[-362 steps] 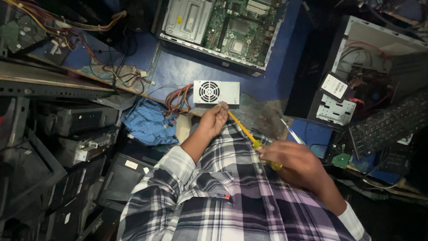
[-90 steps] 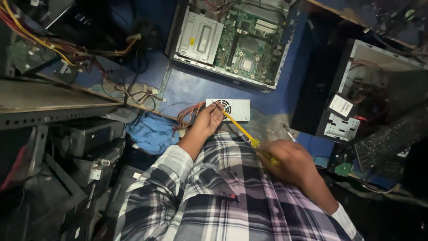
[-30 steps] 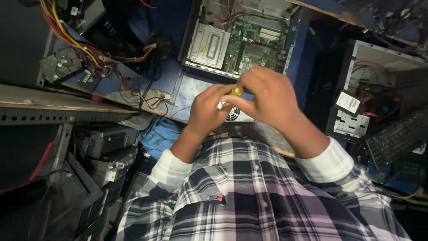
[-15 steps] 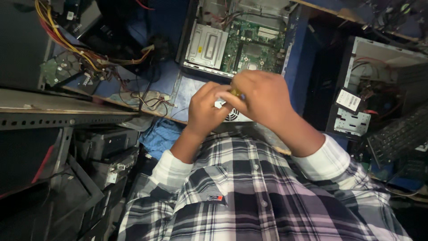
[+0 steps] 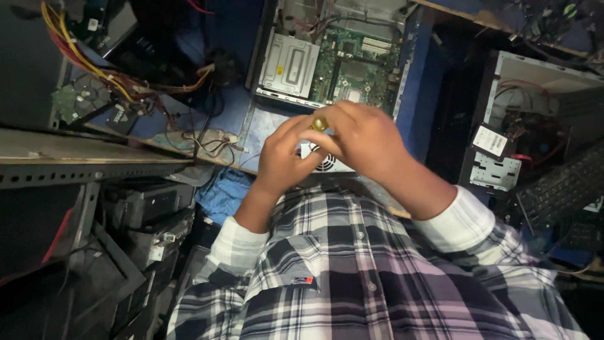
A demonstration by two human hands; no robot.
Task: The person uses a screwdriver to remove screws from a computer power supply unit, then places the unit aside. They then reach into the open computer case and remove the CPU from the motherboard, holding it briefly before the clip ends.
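Below the head camera, both hands meet over a white power supply unit [image 5: 327, 162] lying on the blue desk [image 5: 264, 129]. Most of that unit is hidden; only part of its fan grille and one white edge show between the wrists. The right hand [image 5: 365, 141] has its fingers curled tight about a yellow screwdriver handle [image 5: 319, 123], of which only the rounded butt end shows; the shaft and tip are hidden. The left hand [image 5: 283, 157] has its fingers bent loosely beside the handle, and whether they grip anything cannot be told.

Room is tight: the unit sits just in front of one open computer case [image 5: 333, 56] with a green board, near the desk's front edge. A second open case [image 5: 541, 107] stands at right, cut off by the frame. One keyboard [image 5: 560, 186], seemingly black, lies partly out of view. Loose red and yellow cables [image 5: 119, 79] trail at left.
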